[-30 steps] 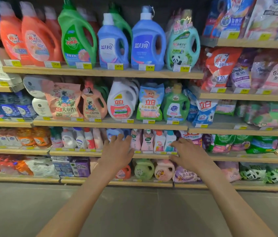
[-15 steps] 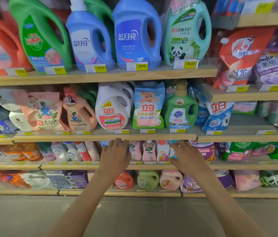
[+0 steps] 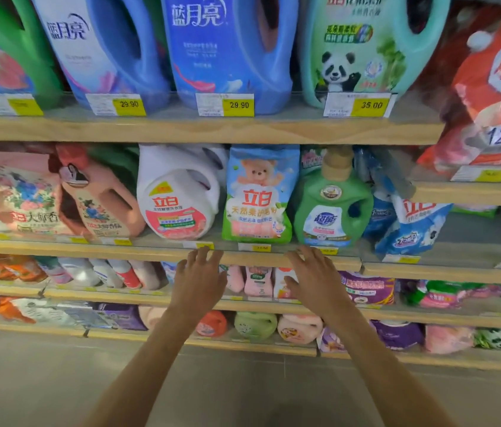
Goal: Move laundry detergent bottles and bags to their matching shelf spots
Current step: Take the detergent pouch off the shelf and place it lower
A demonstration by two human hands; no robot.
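Both my hands reach up toward the front edge of the second wooden shelf (image 3: 150, 252). My left hand (image 3: 200, 280) is open, fingers spread, just below a white jug with a pink label (image 3: 178, 195). My right hand (image 3: 317, 280) is open too, its fingertips at the shelf edge below a green bottle with a tan cap (image 3: 331, 208). Between the two stands a blue-and-green bag with a teddy bear (image 3: 258, 195). Neither hand holds anything.
The top shelf carries large blue jugs (image 3: 227, 50) and a teal panda jug (image 3: 363, 50). A pink bottle (image 3: 98, 204) and a pink floral bag (image 3: 18, 195) stand left; a blue-white bag (image 3: 412, 226) leans right. Lower shelves hold small bottles and bags. Grey floor lies below.
The view has come much closer to the shelves. Both hands have risen from the third shelf level to the edge of the second shelf, still empty and spread.
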